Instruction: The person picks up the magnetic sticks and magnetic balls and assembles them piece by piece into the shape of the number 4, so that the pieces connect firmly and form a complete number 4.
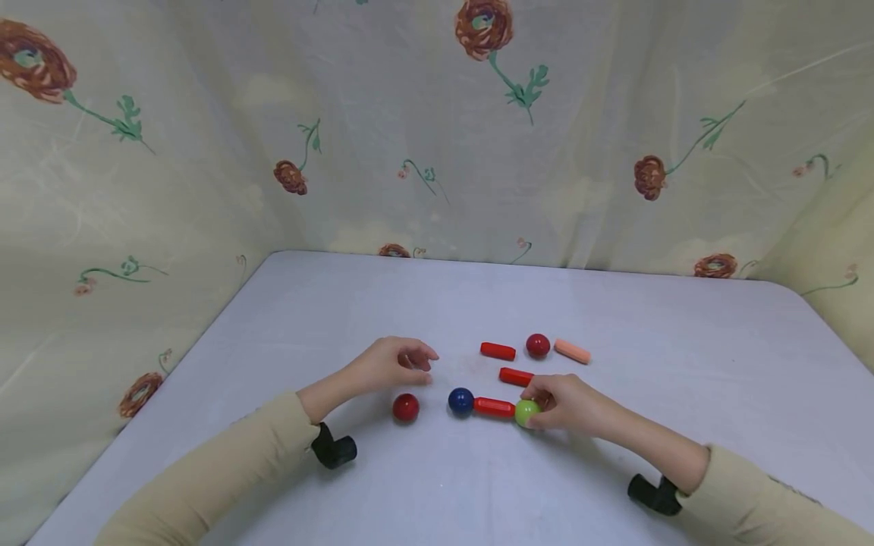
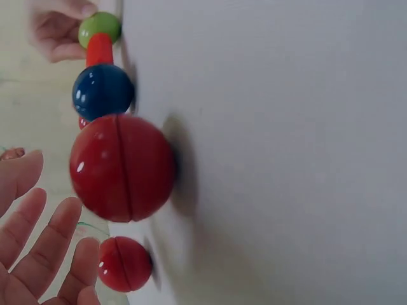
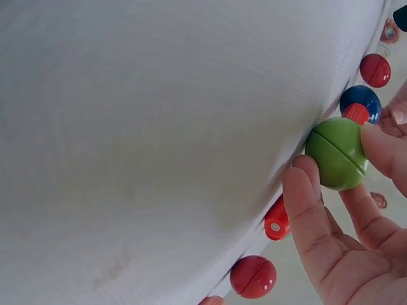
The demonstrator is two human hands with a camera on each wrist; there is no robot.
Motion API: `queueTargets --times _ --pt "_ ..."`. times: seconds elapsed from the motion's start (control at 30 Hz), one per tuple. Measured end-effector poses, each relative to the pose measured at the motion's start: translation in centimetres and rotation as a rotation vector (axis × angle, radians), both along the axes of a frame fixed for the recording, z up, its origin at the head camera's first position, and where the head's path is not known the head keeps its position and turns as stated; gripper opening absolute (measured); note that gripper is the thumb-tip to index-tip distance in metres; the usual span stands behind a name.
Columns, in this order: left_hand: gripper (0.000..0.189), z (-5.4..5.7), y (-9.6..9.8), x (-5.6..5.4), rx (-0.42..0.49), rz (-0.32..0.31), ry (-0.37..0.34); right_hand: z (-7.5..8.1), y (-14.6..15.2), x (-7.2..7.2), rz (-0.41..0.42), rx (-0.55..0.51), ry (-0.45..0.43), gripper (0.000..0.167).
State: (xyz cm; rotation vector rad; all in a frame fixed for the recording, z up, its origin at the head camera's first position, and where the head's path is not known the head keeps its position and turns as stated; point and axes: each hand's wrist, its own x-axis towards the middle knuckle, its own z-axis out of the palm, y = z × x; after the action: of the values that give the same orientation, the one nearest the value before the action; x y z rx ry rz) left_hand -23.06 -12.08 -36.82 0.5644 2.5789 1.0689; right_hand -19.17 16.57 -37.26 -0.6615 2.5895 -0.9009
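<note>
My right hand (image 1: 570,406) pinches a green ball (image 3: 337,154) between thumb and fingers. From that ball a red rod (image 1: 495,408) runs left to a blue ball (image 1: 460,402), so the three lie in one line on the table. My left hand (image 1: 392,364) hovers with loosely bent fingers and holds nothing. Just below it in the head view sits a red ball (image 1: 406,408), large in the left wrist view, where the left fingers (image 2: 54,238) are spread beside it. Another red rod (image 1: 515,377) lies partly behind the right hand.
Farther back on the white table (image 1: 382,303) are a red rod (image 1: 498,351), a second red ball (image 1: 538,346) and an orange rod (image 1: 572,351). A flowered curtain (image 1: 355,136) surrounds the table's back and sides. Each wrist carries a black camera.
</note>
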Motion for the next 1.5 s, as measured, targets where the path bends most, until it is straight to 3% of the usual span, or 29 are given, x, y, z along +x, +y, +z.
queueTargets --times 0.23,0.53,0.77,0.97,1.23,1.37,1.5 --pt "0.031 0.7 0.9 0.1 -0.036 -0.052 0.002 -0.1 0.0 0.0 -0.003 0.007 -0.004 0.028" --pt "0.032 -0.2 3.1 0.8 -0.192 -0.179 -0.015 0.1 0.1 0.0 0.002 0.002 0.002 0.028" --pt "0.032 -0.5 3.4 1.0 -0.228 -0.207 -0.002 0.2 0.1 0.0 0.010 0.005 -0.003 0.027" --pt "0.031 -0.3 3.0 1.5 -0.316 -0.303 0.063 0.1 0.1 -0.4 0.026 -0.004 0.001 0.029" --pt "0.028 -0.4 2.7 2.1 -0.273 -0.497 0.061 0.0 -0.4 -0.9 0.035 -0.020 0.044 0.027" --pt "0.031 -0.4 3.0 2.5 -0.273 -0.549 0.056 0.1 -0.8 -1.0 0.002 -0.037 0.038 0.027" --pt "0.034 -0.2 3.3 2.9 -0.290 -0.559 0.048 0.2 -0.9 -1.0 -0.030 -0.018 0.061 0.027"
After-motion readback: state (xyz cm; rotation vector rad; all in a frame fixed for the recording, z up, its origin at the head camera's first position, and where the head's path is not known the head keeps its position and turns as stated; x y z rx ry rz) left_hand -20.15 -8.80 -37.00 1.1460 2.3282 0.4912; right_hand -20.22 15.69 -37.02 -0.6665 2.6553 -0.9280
